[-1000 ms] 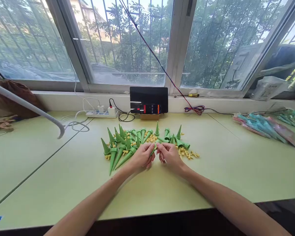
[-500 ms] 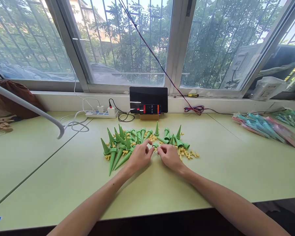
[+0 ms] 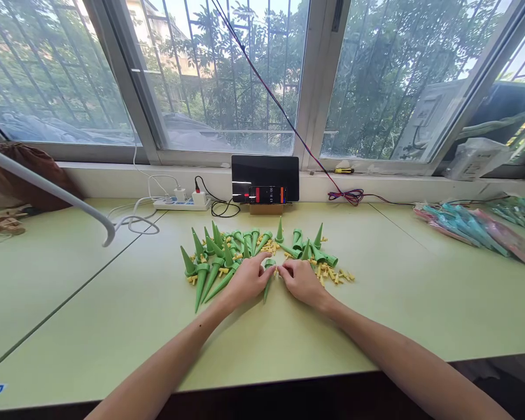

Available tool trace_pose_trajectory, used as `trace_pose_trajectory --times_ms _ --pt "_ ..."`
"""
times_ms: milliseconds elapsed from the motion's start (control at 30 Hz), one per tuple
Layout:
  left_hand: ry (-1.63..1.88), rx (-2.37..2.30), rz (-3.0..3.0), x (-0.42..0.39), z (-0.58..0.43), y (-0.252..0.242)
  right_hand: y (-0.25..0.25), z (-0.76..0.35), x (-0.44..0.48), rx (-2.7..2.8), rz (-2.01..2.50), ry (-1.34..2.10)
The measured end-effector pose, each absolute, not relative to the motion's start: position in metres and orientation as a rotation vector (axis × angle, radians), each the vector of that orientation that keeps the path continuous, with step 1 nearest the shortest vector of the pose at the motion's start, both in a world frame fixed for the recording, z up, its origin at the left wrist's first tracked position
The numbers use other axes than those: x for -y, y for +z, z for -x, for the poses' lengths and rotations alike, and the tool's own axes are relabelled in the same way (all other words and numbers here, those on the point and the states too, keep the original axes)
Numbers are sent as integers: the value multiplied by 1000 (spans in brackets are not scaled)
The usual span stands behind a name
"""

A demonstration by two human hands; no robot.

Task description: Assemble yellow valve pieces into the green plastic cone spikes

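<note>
A heap of green plastic cone spikes (image 3: 219, 256) and small yellow pieces (image 3: 332, 273) lies on the pale green table (image 3: 114, 315). My left hand (image 3: 249, 281) pinches a green cone spike (image 3: 268, 279) whose tip points toward me. My right hand (image 3: 301, 281) is closed beside it, its fingertips pinching at the wide end of that spike, where a small yellow piece (image 3: 277, 272) shows. More green cones (image 3: 308, 248) stand and lie just behind my hands.
A dark tablet (image 3: 265, 177) with a phone (image 3: 268, 194) leans against the window sill. A white power strip (image 3: 181, 202) with cables sits at its left. A white curved pole (image 3: 48, 189) crosses the left. Bagged teal items (image 3: 468, 226) lie at the right.
My hands have lowered toward the table. The green spike between them has turned so that its tip now points toward me. My left fingers, briefly spread, have closed again.
</note>
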State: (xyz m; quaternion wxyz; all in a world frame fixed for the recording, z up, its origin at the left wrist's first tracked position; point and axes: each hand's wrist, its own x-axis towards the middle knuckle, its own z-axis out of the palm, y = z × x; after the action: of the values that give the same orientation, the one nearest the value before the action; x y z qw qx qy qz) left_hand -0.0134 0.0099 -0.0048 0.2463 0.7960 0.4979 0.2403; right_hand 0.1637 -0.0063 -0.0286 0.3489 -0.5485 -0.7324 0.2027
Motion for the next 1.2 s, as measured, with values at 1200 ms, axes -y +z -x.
trace_pose_trajectory --times_ms 1200 --pt "1066 -1422 -2208 -11 11 -2 -24 -154 14 1939 1398 510"
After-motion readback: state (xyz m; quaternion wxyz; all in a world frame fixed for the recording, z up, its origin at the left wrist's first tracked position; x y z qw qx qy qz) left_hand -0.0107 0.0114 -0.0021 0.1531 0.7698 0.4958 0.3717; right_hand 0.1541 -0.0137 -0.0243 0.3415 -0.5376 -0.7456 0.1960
